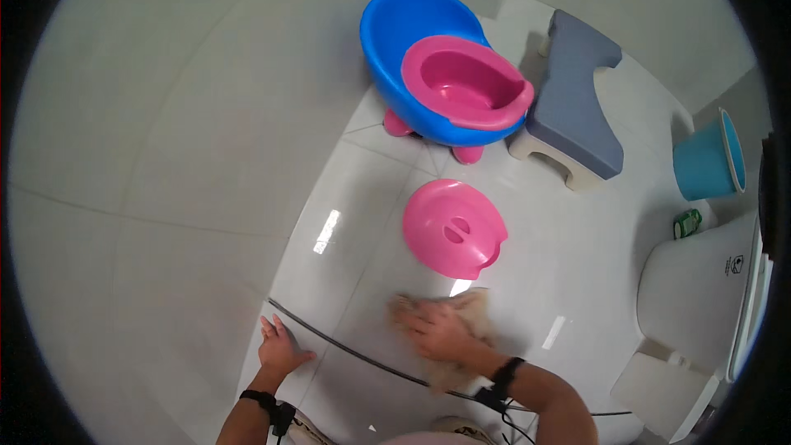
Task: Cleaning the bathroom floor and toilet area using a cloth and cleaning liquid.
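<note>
My right hand (435, 330) presses a beige cloth (476, 315) against the white tiled floor (364, 315); hand and cloth are blurred. Just beyond the cloth lies a round pink plastic lid (454, 213) with two slots near its middle. Fingers spread, my left hand (279, 347) rests low at the left where the floor meets the wall, holding nothing. Between the hands runs a thin dark strip (371, 363) across the floor, partly hidden by the cloth. Both wrists wear black bands with small devices.
A blue potty chair (395, 18) with a pink seat (426, 83) stands at the back. Beside it is a grey-topped footstool (575, 99). Along the right are a light blue bucket (704, 161), a green packet (687, 224) and a white toilet (692, 290). A wall (185, 136) borders the left.
</note>
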`<state>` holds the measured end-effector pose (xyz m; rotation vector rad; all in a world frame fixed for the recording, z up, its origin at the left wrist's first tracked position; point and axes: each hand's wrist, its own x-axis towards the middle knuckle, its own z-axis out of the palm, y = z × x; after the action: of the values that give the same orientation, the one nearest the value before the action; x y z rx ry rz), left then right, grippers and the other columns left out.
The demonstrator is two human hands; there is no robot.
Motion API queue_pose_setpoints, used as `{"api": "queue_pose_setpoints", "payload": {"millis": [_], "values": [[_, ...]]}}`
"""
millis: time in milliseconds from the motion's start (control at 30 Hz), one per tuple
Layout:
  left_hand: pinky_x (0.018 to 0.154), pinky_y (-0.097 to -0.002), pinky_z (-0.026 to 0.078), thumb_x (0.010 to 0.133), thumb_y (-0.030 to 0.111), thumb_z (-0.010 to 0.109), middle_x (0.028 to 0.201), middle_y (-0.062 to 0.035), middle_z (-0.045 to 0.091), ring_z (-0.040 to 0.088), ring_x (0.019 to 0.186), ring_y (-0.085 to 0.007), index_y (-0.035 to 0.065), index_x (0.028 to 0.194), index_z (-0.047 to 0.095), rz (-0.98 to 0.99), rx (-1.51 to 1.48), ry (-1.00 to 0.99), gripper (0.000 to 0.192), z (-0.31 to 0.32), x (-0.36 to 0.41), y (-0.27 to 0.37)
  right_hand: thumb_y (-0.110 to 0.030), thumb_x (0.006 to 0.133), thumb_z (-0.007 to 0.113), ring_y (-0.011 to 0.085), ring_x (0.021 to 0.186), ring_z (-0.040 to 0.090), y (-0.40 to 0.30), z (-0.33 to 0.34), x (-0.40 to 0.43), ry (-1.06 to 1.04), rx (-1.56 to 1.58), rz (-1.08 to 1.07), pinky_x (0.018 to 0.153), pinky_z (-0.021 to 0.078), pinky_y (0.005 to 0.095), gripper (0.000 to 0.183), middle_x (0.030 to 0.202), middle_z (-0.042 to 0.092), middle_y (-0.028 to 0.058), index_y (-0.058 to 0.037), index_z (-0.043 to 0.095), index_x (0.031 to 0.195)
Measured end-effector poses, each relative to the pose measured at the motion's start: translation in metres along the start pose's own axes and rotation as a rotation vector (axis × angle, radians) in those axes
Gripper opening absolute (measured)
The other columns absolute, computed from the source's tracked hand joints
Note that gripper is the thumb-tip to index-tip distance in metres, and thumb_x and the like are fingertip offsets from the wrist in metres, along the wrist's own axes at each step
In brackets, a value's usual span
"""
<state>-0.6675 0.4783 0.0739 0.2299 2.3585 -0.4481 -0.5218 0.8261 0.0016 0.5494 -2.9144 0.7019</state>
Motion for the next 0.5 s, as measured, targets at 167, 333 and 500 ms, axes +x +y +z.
{"api": "queue_pose_setpoints", "payload": {"millis": [167,333,500], "values": [[0.099,-0.0413,0.046,0.064,0.07,0.073,0.149,-0.0371,0.023,0.041,0.132,-0.0442,-0.0077,0.148,0.016,0.036,-0.013,-0.109,0.128,-0.028,0.013,-0.017,-0.03,0.062,0.068,0.0337,0.118,0.048,0.058,-0.08,-0.112,-0.078,-0.173,0.244,0.088,0.0394,0.0548,0.042,0.136,0.052,-0.0008,-0.0206,0.07,0.103],[0.101,-0.0421,0.043,0.081,0.068,0.057,0.124,-0.0253,0.06,0.057,0.115,-0.0407,-0.0067,0.133,0.049,0.348,-0.115,-0.321,0.091,-0.09,0.03,-0.003,-0.034,0.062,0.071,0.0344,0.12,0.045,0.079,-0.08,-0.127,0.201,-0.238,0.514,0.094,0.0369,0.0553,0.041,0.137,0.051,0.0015,-0.0211,0.072,0.101],[0.095,-0.0403,0.047,0.085,0.055,0.063,0.115,-0.0255,0.064,0.062,0.11,-0.0347,-0.0062,0.136,0.047,0.386,-0.463,-0.043,0.081,-0.212,0.006,0.061,-0.035,0.061,0.071,0.0342,0.121,0.045,0.082,-0.081,-0.132,0.182,-0.182,0.518,0.094,0.0371,0.056,0.044,0.137,0.051,0.0012,-0.0224,0.071,0.103]]}}
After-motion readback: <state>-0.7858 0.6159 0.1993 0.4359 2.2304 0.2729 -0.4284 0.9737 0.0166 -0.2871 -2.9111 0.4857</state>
